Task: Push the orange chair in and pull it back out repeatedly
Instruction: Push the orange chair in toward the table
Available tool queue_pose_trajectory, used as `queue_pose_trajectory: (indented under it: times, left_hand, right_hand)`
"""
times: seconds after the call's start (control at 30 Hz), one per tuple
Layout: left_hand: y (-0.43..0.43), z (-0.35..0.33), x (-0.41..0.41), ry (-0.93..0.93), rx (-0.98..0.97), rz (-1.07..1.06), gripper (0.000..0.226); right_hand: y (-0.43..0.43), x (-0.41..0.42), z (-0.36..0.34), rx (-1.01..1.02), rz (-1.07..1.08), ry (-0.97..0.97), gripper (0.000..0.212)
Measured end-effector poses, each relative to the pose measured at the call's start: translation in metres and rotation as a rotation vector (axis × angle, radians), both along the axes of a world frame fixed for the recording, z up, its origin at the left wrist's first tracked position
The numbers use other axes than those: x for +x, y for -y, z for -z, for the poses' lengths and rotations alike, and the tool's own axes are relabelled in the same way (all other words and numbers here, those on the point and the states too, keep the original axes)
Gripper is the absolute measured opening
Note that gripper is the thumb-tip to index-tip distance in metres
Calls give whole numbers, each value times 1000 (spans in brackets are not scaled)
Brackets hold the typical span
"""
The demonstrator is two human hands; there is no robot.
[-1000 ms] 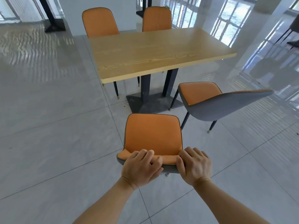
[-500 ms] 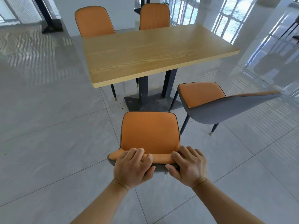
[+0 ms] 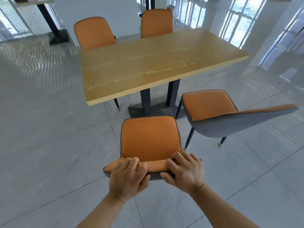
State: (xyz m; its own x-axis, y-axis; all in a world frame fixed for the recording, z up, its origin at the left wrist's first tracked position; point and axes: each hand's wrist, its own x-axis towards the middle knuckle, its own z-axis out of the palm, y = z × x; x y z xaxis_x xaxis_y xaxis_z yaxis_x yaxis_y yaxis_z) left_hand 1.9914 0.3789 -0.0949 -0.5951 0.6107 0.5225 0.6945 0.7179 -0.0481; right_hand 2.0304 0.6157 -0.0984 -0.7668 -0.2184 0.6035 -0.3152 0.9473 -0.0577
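Note:
The orange chair [image 3: 149, 137] with a grey shell stands on the tiled floor directly in front of me, its seat facing the wooden table [image 3: 153, 66]. A strip of floor separates the seat's front edge from the table's near edge. My left hand [image 3: 129, 176] grips the top of the backrest on its left part, fingers curled over the orange padding. My right hand [image 3: 185, 171] grips the top edge on the right, thumb under the grey back. The chair's legs are hidden below the seat.
A second orange chair [image 3: 218, 116] stands to the right, turned sideways, close to mine. Two more orange chairs [image 3: 94, 34] [image 3: 156, 23] sit at the table's far side. The table's dark pedestal base [image 3: 153, 107] lies ahead. Another table's black stand [image 3: 56, 34] is at far left.
The table and its base sit slightly nearer to the chair than before, and the view has shifted forward. Both hands keep their grip on the backrest.

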Motion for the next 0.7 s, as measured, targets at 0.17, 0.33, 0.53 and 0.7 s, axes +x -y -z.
queue_pose_trajectory:
  times: [0.17,0.33,0.53,0.7]
  left_hand:
    - [-14,-4,-18,19,-22,-21,31]
    - [-30,-6,-41,25,-28,-62,32]
    - [-41,-8,-61,42,-46,-84,31]
    - [-56,-9,-78,45,-64,-109,31]
  right_hand:
    - [-15,-25,0,-22,-23,22,41]
    - [-30,-54,-2,-29,-27,27,41]
    - [-42,-78,-1,-30,-53,34,40]
    - [-57,-102,-1,-37,-68,45,41]
